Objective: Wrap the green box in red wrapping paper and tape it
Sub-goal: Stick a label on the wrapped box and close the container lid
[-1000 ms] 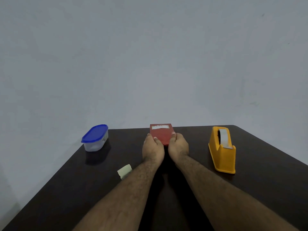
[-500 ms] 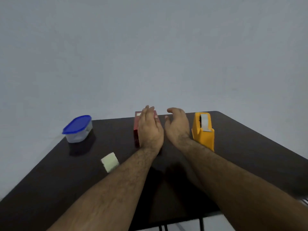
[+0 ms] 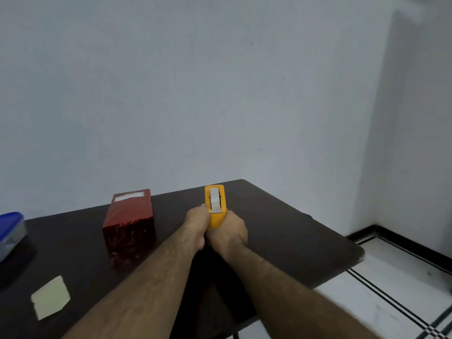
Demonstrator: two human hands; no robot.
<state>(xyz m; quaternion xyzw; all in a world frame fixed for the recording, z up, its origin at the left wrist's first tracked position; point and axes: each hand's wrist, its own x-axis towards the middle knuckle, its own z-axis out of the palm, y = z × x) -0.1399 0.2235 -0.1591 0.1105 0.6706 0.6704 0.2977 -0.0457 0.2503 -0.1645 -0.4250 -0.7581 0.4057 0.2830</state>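
Both hands, left [image 3: 195, 225] and right [image 3: 228, 231], clasp the dispenser [image 3: 215, 206]; the wrapped box [image 3: 129, 223] stands upright to their left, nearer the left hand.

Far left on the dark counter [image 3: 281, 231], a clear tub with a blue lid [image 3: 9, 232]; nearer, a pale yellow paper square [image 3: 50, 297] lying flat.

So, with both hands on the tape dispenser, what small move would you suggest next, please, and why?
Probably pull a strip off the tape dispenser: the left hand and right hand grip its near end, and the red-wrapped box stands alone with one taped seam on top.
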